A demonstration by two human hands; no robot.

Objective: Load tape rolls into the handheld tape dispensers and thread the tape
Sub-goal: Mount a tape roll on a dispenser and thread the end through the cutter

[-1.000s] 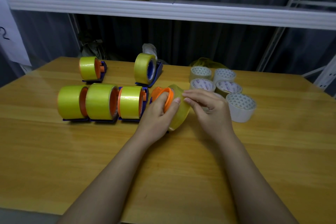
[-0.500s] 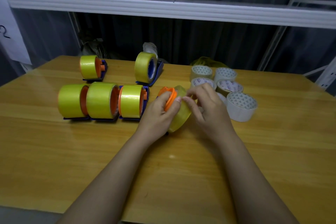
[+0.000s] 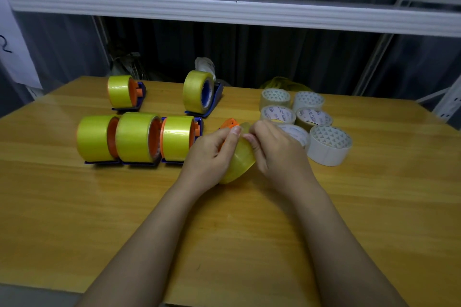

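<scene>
On the wooden table I count five dispensers already carrying yellow tape, all to the left of the hands: three stand in one row, the first loaded dispenser farthest from the hands, the second loaded dispenser beside it and touching it, and the third loaded dispenser just beside the left hand. Behind this row stand two more, the far left dispenser and the far middle dispenser, well apart from each other. A sixth one, the held dispenser, shows only its orange part above the fingers. To the right of the hands lie spare tape rolls; I count six, packed close, though one is half hidden behind the right hand, so the number may be not exact. The left hand is curled around the held dispenser from the left side, thumb up on top. The right hand comes from the other side, its fingers bent and pinching at the upper edge of the yellow tape roll that sits on this dispenser. The two hands are close together, fingertips almost meeting above the roll, and both forearms reach forward over the table.
</scene>
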